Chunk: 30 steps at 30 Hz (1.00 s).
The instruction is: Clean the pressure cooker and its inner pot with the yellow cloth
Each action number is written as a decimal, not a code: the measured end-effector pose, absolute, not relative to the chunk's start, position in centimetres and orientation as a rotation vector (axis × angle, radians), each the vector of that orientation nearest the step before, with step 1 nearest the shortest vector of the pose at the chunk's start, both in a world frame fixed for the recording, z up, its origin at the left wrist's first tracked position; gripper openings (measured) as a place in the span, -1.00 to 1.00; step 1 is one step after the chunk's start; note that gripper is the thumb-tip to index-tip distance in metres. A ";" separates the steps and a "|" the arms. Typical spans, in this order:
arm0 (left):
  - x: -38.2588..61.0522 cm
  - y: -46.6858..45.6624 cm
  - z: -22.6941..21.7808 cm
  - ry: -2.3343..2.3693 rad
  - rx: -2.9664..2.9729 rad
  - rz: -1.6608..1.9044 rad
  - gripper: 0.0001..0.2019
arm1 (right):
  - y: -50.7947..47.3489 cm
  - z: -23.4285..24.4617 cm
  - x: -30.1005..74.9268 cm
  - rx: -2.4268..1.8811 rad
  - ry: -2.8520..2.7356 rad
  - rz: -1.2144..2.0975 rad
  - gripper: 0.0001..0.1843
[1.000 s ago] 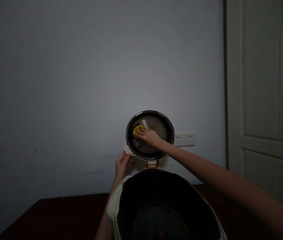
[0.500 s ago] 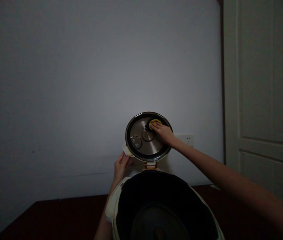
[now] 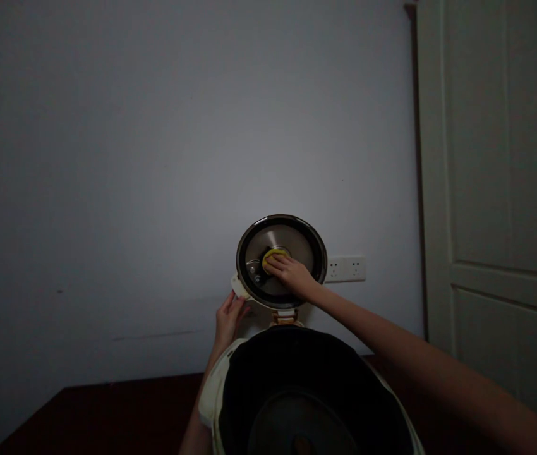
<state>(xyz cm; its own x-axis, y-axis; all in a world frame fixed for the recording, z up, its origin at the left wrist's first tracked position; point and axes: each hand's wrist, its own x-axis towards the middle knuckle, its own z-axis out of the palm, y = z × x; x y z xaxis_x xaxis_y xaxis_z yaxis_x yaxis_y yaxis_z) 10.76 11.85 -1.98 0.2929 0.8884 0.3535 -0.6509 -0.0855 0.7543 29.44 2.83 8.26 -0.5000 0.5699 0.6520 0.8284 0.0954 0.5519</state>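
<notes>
A pressure cooker (image 3: 211,404) stands in front of me with its lid (image 3: 287,235) raised on a rear hinge. The lid's metal inner face, with a small round valve area at lower left, is turned toward me. My right hand (image 3: 292,275) presses a yellow sponge (image 3: 275,254) against the lid near its middle, just beside the valve. My left hand (image 3: 229,319) grips the pale tab (image 3: 239,285) on the lid's lower left edge. Inside the cooker's dark body, the inner pot is absent and a round base plate (image 3: 292,417) shows at the bottom.
The cooker rests on a dark red-brown table (image 3: 107,411) against a plain wall (image 3: 131,158). A double wall socket (image 3: 345,268) sits right of the lid. A pale panelled door (image 3: 486,158) stands at the right.
My right hand has slid the sponge left and downward across the lid, from the upper right toward the valve. The socket shows more fully now. My left hand keeps its hold.
</notes>
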 end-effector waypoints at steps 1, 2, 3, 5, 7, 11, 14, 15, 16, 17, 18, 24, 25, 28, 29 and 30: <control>10.7 11.9 -2.0 0.298 1.024 1.311 -0.51 | 2.9 9.0 29.8 -1.409 -2.058 -1.356 -0.56; 10.7 11.9 -2.0 0.300 1.021 1.312 -0.51 | 2.9 9.6 30.3 -1.431 -2.004 -1.350 -0.57; 10.7 11.8 -2.0 0.300 1.015 1.312 -0.51 | 2.8 10.0 30.9 -1.455 -1.950 -1.343 -0.57; 10.7 11.8 -2.0 0.294 1.001 1.311 -0.50 | 2.2 10.1 32.1 -1.491 -1.866 -1.332 -0.57; 10.7 11.7 -1.9 0.286 0.995 1.311 -0.49 | 1.5 9.2 33.0 -1.511 -1.829 -1.324 -0.57; 10.6 11.4 -1.8 0.292 1.008 1.311 -0.48 | 0.1 6.0 33.1 -1.498 -1.893 -1.315 -0.58; 10.6 11.3 -1.7 0.283 1.029 1.308 -0.48 | 0.3 4.5 32.0 -1.460 -1.972 -1.314 -0.58; 10.6 11.4 -1.7 0.285 1.030 1.309 -0.49 | 0.6 4.4 31.6 -1.441 -1.997 -1.313 -0.58; 10.6 11.5 -1.8 0.288 1.028 1.310 -0.49 | 1.0 4.6 31.2 -1.421 -2.017 -1.313 -0.58; 10.6 11.5 -1.8 0.290 1.025 1.311 -0.49 | 1.5 5.0 30.9 -1.400 -2.031 -1.313 -0.58; 10.7 11.6 -1.8 0.291 1.023 1.312 -0.49 | 1.9 5.6 30.6 -1.382 -2.041 -1.307 -0.57; 10.9 12.1 -2.1 0.288 1.016 1.325 -0.51 | 4.2 11.1 29.5 -1.370 -2.052 -1.276 -0.53; 10.9 12.1 -2.1 0.286 1.012 1.329 -0.51 | 4.5 12.1 29.4 -1.372 -2.060 -1.282 -0.53; 10.8 12.0 -2.1 0.283 1.007 1.330 -0.51 | 4.9 14.8 29.0 -1.379 -2.102 -1.290 -0.55; 10.8 12.0 -2.1 0.285 1.005 1.330 -0.51 | 4.9 15.4 29.0 -1.385 -2.109 -1.290 -0.56; 10.8 12.0 -2.1 0.288 1.002 1.333 -0.51 | 4.8 15.9 29.2 -1.396 -2.106 -1.288 -0.57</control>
